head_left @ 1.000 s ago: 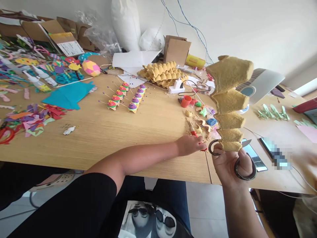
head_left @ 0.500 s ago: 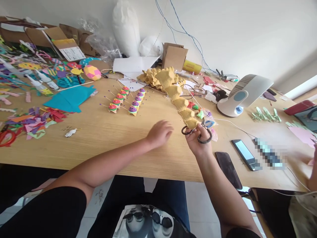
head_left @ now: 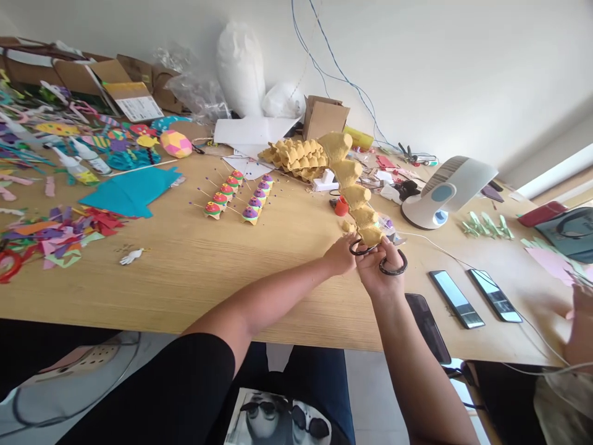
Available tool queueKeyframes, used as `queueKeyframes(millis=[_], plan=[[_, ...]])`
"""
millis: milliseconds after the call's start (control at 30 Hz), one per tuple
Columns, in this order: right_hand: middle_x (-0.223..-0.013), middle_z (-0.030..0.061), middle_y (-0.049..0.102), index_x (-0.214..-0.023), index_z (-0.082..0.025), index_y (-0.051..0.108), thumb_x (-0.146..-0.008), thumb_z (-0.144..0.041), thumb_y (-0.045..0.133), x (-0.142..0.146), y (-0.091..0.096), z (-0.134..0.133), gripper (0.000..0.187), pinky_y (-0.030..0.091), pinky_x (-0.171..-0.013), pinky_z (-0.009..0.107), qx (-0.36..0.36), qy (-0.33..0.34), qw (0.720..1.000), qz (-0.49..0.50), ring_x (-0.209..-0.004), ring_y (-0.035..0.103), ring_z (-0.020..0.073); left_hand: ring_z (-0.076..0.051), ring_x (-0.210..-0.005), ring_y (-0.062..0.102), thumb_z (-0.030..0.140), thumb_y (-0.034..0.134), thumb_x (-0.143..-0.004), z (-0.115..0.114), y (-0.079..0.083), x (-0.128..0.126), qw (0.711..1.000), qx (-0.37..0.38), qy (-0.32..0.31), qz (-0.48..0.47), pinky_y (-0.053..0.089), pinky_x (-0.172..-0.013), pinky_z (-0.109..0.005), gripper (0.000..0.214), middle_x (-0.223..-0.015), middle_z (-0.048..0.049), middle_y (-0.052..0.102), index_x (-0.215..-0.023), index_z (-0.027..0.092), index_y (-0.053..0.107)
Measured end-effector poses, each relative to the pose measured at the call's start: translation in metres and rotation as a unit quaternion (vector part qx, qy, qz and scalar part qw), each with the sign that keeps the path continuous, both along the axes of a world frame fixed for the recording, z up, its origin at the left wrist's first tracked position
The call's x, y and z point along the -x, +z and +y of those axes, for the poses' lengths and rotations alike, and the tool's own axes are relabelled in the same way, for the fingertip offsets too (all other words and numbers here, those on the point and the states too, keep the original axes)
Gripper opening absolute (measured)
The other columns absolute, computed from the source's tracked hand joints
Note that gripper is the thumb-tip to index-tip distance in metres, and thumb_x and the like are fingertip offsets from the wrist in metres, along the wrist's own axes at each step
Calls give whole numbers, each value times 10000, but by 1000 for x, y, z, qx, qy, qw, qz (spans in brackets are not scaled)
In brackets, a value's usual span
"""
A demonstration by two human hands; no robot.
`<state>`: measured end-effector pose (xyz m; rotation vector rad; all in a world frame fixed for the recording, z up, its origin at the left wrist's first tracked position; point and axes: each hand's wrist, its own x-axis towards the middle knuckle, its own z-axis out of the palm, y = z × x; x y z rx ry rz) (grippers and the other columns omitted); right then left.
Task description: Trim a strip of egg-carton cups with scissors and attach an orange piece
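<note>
My right hand [head_left: 380, 272] is closed on the near end of a yellow egg carton strip [head_left: 356, 196], a row of bumpy cups slanting up and away over the table. The same hand holds scissors [head_left: 393, 264] with dark loop handles, whose blades are mostly hidden. My left hand [head_left: 340, 256] is right beside it at the strip's lower end; its fingers are largely hidden behind the strip and a scissor loop. A small yellow carton piece [head_left: 348, 227] shows just above the left hand. Farther back lie more yellow egg cartons [head_left: 296, 157].
Two painted cup rows, red-green [head_left: 224, 195] and purple [head_left: 257, 198], stand left of centre. Colourful scraps [head_left: 69, 232] and blue felt [head_left: 127, 193] lie at left. On the right are a white fan [head_left: 447, 191], phones [head_left: 456, 299] and another person's hand [head_left: 581, 318].
My left hand has moved right, up to the strip's near end. My right hand and the strip have shifted slightly right. A red pot and white blocks now show behind the strip.
</note>
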<state>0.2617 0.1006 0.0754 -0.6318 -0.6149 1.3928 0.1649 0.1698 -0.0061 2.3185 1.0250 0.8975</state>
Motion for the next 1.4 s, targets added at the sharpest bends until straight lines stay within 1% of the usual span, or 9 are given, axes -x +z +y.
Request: queueKeyframes(millis=[133, 233, 333, 467, 567, 700, 800, 1100, 1400], plan=[[-916, -42, 752, -842, -246, 637, -755, -217, 848, -5, -10, 0, 229, 593, -670, 222, 7, -35, 999, -10, -832, 689, 113, -292, -1093, 754, 299, 518, -1013, -12, 17, 37, 994, 89, 70, -12, 570, -972, -419, 346, -1168, -90, 815, -1258, 257, 758], [-928, -50, 735, -881, -267, 643, -742, -207, 857, 10, -22, 3, 262, 588, -667, 237, 10, -37, 999, -3, -833, 694, 122, -308, -1206, 717, 362, 701, -924, -25, 18, 79, 979, 140, 56, -135, 506, -1103, -445, 262, -1217, -105, 804, -1123, 218, 793], [-968, -39, 715, -983, -277, 617, -732, -270, 874, 34, -34, 7, 359, 567, -702, 240, -10, -1, 999, -33, -886, 696, 130, -313, -1433, 571, 373, 888, -770, -38, 18, 108, 908, 224, 11, -354, 421, -1211, -469, 630, -1470, -122, 685, -1347, 227, 682], [-833, -61, 628, -1085, -269, 569, -695, -341, 917, 57, -52, 10, 528, 516, -693, 283, -56, -2, 986, -158, -726, 611, 135, -258, -1314, 659, 476, 910, -771, -44, 21, 127, 775, 351, 7, -525, 503, -1125, -409, 525, -1332, -66, 745, -1195, 247, 700], [-833, -56, 614, -1093, -260, 570, -669, -334, 952, 57, -64, 10, 576, 489, -702, 277, -76, 11, 966, -247, -753, 582, 141, -214, -1142, 728, 442, 950, -727, -41, 21, 135, 732, 369, 37, -571, 565, -1013, -346, 492, -1190, -32, 780, -1097, 226, 707], [-1079, 20, 694, -1137, -278, 562, -850, -456, 807, 40, -68, 14, 417, 505, -801, 326, -121, 25, 925, -359, -880, 616, 174, -199, -1086, 744, 415, 931, -758, -39, 15, 144, 730, 330, 51, -597, 587, -963, -336, 449, -1133, -8, 787, -1095, 237, 692], [-1061, 33, 687, -1136, -270, 580, -927, -449, 713, 28, -63, 17, 306, 491, -892, 359, -140, -10, 883, -448, -976, 620, 204, -202, -1046, 756, 432, 911, -764, -37, 10, 151, 723, 319, 65, -609, 593, -940, -346, 427, -1091, 0, 792, -1075, 246, 685], [-810, -11, 579, -1133, -263, 652, -907, -516, 722, 26, -72, 21, 347, 441, -691, 320, -116, 57, 804, -580, -719, 541, 179, -220, -1059, 725, 367, 828, -751, -36, 6, 159, 708, 333, 76, -619, 576, -890, -355, 318, -1067, -5, 775, -1010, 255, 682], [-814, 5, 606, -1073, -252, 663, -951, -587, 657, 26, -71, 22, 356, 428, -681, 312, -178, 101, 767, -608, -742, 563, 194, -259, -1078, 713, 345, 804, -719, -34, 5, 167, 713, 356, 82, -598, 567, -869, -387, 311, -1053, -20, 761, -997, 257, 695]])
